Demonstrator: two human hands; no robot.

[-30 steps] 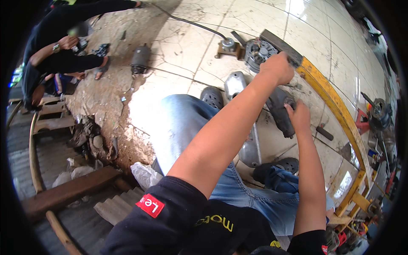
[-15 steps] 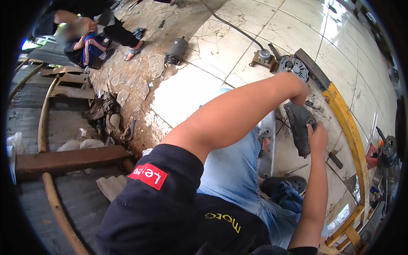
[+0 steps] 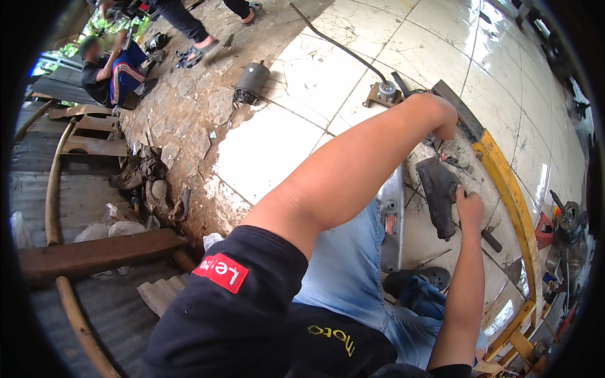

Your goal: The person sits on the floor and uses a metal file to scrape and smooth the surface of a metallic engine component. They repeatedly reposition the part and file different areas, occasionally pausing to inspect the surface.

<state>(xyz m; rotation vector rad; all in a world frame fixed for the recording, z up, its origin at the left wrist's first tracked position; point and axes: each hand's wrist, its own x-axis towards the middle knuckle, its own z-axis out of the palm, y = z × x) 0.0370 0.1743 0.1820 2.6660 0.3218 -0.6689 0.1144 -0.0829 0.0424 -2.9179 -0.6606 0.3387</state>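
Note:
My right hand (image 3: 470, 208) is closed on a black oblong machine part (image 3: 436, 196), gripping it at a round fitting on its right side. The part is held above the tiles, its wide end away from me and its narrow end toward me. My left arm reaches across in front of my body. At its end my left hand (image 3: 445, 121) is bent downward just beyond the part's wide end, and its fingers are hidden from view. Left of the part, a long silver metal casing (image 3: 392, 220) lies beside my knee.
A yellow metal frame (image 3: 508, 179) curves along the right. A dark cylindrical motor (image 3: 252, 82) and a bracket with a long bent rod (image 3: 384, 94) lie farther off. A short black handle (image 3: 491, 240) rests by my right wrist. Another person (image 3: 108, 72) sits at the far left.
My view has shifted a little. My left hand has moved away from the black part's wide end, which shows more now. The right hand keeps its grip. The standing person at the far left has stepped.

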